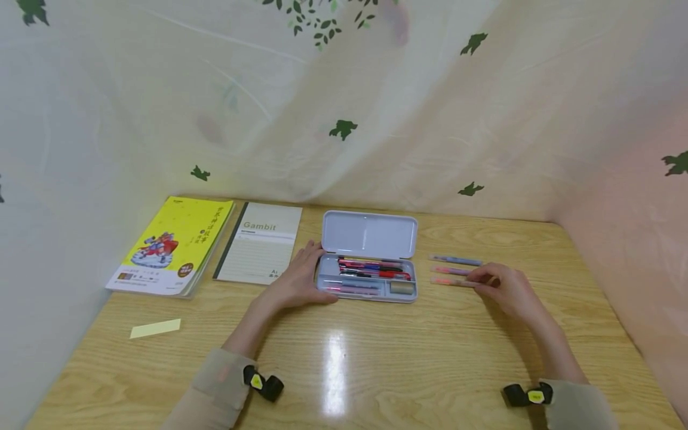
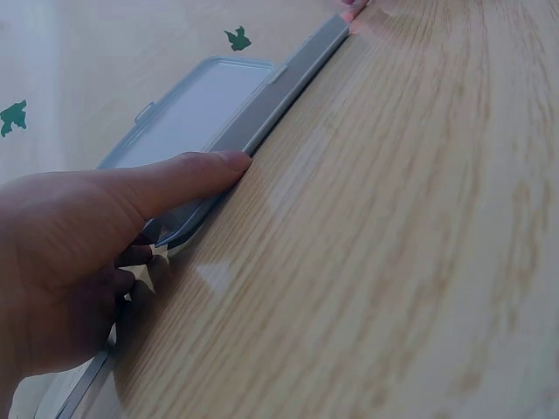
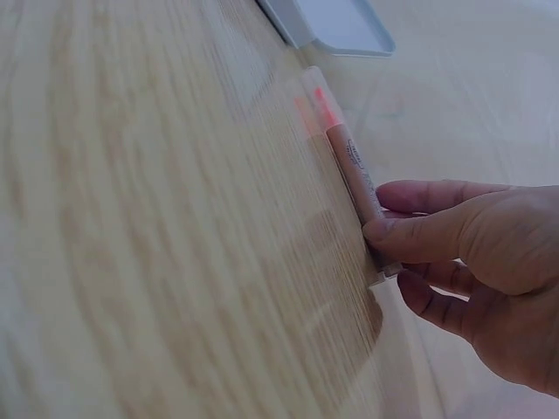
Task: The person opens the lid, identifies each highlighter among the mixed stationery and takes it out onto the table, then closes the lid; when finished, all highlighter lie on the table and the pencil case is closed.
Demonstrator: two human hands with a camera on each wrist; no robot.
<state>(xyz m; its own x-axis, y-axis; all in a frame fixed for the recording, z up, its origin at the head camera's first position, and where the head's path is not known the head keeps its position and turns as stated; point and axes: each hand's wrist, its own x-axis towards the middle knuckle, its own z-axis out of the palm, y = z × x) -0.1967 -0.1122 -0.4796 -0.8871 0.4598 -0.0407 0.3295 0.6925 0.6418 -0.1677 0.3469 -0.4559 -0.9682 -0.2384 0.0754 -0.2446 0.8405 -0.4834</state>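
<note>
In the head view a pale lilac pencil case (image 1: 371, 300) lies with its lid (image 1: 370, 233) raised. Several pens (image 1: 371, 267) and a tan eraser (image 1: 401, 288) fill its compartments. My left hand (image 1: 292, 283) holds the case's left end, with the thumb (image 2: 205, 170) straight along the front edge. To the right of the case, my right hand (image 1: 502, 286) pinches the rear end of an orange-tipped highlighter (image 3: 354, 166) lying close to the tabletop. Just behind it lie a pink highlighter (image 1: 448, 270) and a blue one (image 1: 457, 260).
At the left are a yellow-covered book (image 1: 174, 239) and a grey notebook (image 1: 260, 245) printed "Gambit". A pale yellow paper strip (image 1: 155, 328) lies in front of the book. Fabric curtains (image 1: 376, 155) with leaf prints stand along the back and sides of the wooden table (image 1: 403, 358).
</note>
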